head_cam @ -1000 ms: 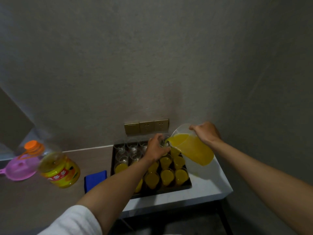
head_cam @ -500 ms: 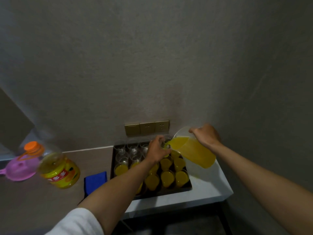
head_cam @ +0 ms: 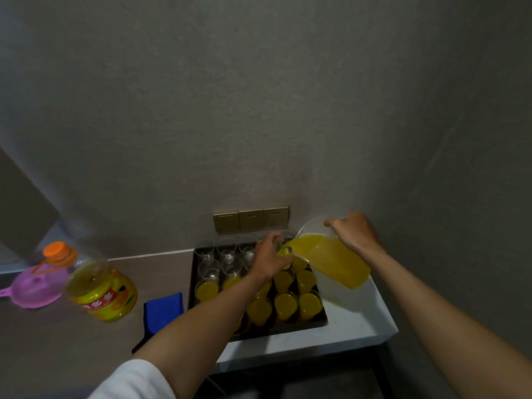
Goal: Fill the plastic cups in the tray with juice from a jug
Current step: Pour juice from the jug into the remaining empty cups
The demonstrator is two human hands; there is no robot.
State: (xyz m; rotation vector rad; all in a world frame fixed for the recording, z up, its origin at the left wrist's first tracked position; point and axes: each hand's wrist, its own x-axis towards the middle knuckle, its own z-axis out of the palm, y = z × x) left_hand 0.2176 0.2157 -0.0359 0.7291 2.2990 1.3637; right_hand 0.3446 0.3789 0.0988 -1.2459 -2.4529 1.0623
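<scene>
A dark tray sits on the counter by the wall, holding several clear plastic cups. Those at the front and right are full of yellow juice; those at the back left are empty. My right hand grips the handle of a clear jug of juice, tilted with its spout to the left. My left hand grips a cup at the tray's back right, right under the spout, and yellow juice shows in it.
A big yellow juice bottle with an orange cap stands at the left, beside a pink funnel. A folded blue cloth lies left of the tray. Gold wall sockets sit just behind. The white counter edge drops off at the right.
The jug has stayed tilted over the held cup, pouring. Both hands have kept their grip; the view has shifted slightly.
</scene>
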